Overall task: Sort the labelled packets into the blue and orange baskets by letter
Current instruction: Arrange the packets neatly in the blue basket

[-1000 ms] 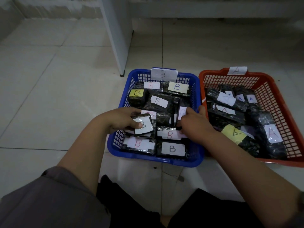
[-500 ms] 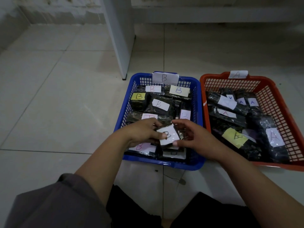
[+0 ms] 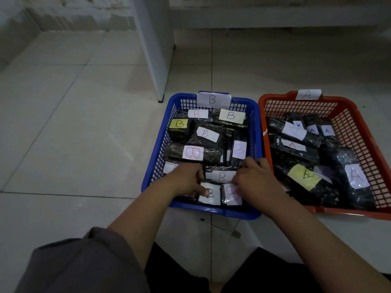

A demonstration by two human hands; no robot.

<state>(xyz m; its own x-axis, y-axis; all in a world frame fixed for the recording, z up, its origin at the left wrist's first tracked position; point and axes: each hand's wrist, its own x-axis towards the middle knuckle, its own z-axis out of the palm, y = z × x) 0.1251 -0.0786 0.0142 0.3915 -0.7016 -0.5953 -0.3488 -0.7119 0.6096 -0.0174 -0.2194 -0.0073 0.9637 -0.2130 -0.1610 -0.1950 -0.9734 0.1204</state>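
Note:
The blue basket (image 3: 256, 132), tagged B, holds several black packets with B labels. Right of it, the orange basket (image 3: 275, 97), tagged A, holds several black packets with A labels. Both my hands are low in the near end of the blue basket. My left hand (image 3: 187, 180) pinches a packet with a white B label (image 3: 211, 196), thumb on the label, and the packet lies against the front wall. My right hand (image 3: 252, 179) rests its fingertips on the neighbouring packet with a pink B label (image 3: 232, 195). Part of both packets is hidden under the hands.
Both baskets sit side by side on a pale tiled floor. A white post (image 3: 152, 49) stands just behind the blue basket's left corner. A low wall ledge (image 3: 275, 15) runs along the back. My knees and grey sleeve fill the bottom of the view.
My left hand carried the white-labelled B packet from the basket's left middle to the near front wall and lowered it. My right hand came from the basket's right side to the packet beside it.

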